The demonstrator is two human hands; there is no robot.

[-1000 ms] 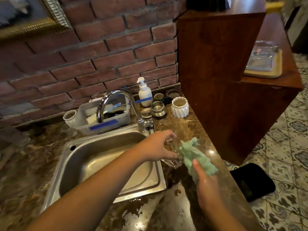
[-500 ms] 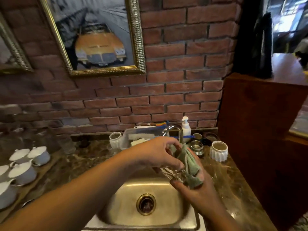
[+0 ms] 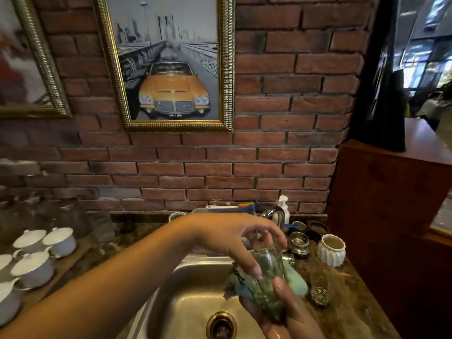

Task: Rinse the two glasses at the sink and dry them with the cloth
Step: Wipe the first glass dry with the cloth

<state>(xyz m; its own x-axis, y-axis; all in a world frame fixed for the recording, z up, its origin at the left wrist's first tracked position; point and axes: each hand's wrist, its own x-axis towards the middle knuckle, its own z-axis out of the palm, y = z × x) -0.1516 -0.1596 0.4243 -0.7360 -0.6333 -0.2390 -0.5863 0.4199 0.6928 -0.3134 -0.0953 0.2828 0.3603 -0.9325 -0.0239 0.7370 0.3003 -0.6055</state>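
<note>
Gripping glass (image 3: 266, 266): left hand (image 3: 233, 237) | right hand (image 3: 292, 320) clutching cloth (image 3: 297, 285) | marble counter (image 3: 349, 304), steel sink (image 3: 190, 289), brick wall (image 3: 269, 167)

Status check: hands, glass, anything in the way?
Left hand grips glass from above, over sink. Right hand holds cloth against glass from below. Drying looks under way; nothing in the way.

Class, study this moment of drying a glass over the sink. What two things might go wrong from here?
1. The left hand holds the glass with its fingertips; if wet, it may slip and break in the steel sink.
2. The right hand, working the cloth around the glass, is close to the other glass on the counter and might knock it over.
</note>
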